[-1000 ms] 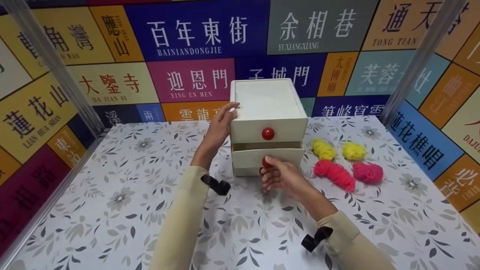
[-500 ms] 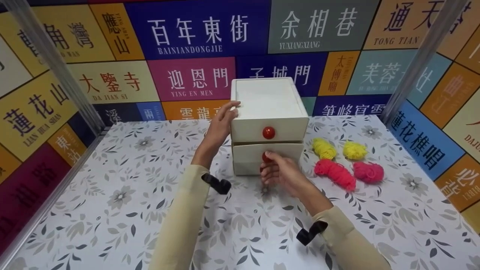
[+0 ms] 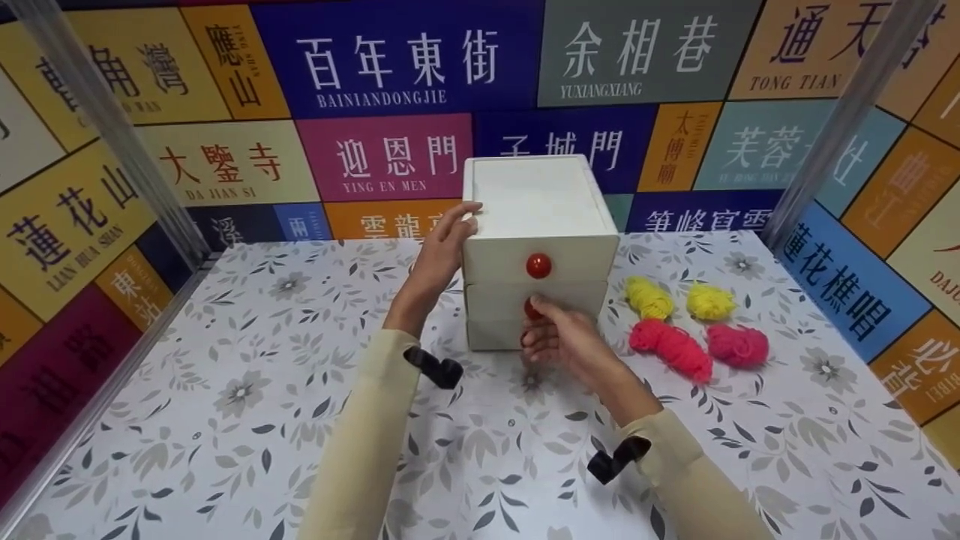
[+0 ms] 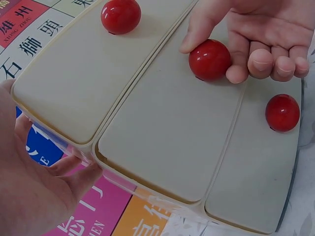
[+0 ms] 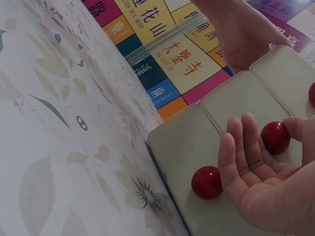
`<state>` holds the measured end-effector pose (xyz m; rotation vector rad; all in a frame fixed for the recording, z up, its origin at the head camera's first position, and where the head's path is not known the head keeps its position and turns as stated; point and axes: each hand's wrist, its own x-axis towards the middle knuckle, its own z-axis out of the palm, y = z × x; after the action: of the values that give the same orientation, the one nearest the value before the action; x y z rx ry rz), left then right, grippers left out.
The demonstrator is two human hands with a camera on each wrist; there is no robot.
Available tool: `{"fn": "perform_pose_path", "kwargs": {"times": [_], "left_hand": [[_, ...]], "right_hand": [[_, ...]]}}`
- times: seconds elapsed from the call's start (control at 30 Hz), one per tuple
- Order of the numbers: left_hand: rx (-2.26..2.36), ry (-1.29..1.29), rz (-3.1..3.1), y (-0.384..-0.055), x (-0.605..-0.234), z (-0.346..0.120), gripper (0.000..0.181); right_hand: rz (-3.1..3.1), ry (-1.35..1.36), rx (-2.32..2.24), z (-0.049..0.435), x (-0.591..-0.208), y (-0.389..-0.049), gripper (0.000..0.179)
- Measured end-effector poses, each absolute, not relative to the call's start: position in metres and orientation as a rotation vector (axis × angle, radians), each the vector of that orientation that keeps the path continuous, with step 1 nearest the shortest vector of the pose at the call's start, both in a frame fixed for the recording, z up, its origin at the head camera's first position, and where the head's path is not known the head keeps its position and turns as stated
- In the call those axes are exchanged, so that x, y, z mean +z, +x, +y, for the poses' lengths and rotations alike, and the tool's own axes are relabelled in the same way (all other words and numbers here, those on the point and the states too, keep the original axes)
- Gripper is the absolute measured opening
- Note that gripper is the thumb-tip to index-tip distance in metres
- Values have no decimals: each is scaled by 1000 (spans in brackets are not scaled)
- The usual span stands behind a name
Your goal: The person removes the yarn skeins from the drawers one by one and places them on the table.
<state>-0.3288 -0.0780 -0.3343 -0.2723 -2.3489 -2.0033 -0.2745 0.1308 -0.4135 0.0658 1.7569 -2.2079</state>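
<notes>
Multicoloured wall of street-name panels (image 3: 409, 82) behind; white tabletop w/ grey floral print (image 3: 187, 450) below. Standing upright near mid-table: boxy off-white three-drawer cabinet (image 3: 536, 196), prob. plastic, front toward the person.

R hand (image 3: 576, 343) has thumb + index pinched on the round glossy red middle knob (image 4: 210, 60), on the flat off-white middle drawer (image 4: 162, 118); its other fingers bend loosely, free of that knob. L hand (image 3: 441, 251) pinches nothing: fingers lie along cabinet's L side, tips at top L edge, likely as a brace.

Key relation: knob sits right at R fingertips, fwd & a bit L of R wrist. Drawer runs front-to-back, so any push/pull goes along that line, L hand off to the side. Drawer face looks approx. flush w/ cabinet front; can't tell if fully closed.

Just R of cabinet, R hand nearer: larger yellow yarn bundle (image 3: 649, 298), smaller yellow yarn bundle (image 3: 710, 301), long coral-pink yarn bundle (image 3: 671, 350), short deep-pink yarn bundle (image 3: 738, 345).
</notes>
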Motion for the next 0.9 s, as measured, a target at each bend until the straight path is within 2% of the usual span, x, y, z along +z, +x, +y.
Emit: {"fn": "perform_pose_path", "kwargs": {"times": [0.5,0.77,0.9], "left_hand": [[-2022,-287,-2346,-327,-334,-78,38],[-2001,-290,-2351,-327,-333,-78,38],[-1991,-279,-2368,-328,-334,-78,38]], "right_hand": [[1740,-75,-2006,150,-417,-282,53],[1824,-107,-1860,172,-420,-286,43],[1841,-59,-1783,179,-425,-288,45]]}}
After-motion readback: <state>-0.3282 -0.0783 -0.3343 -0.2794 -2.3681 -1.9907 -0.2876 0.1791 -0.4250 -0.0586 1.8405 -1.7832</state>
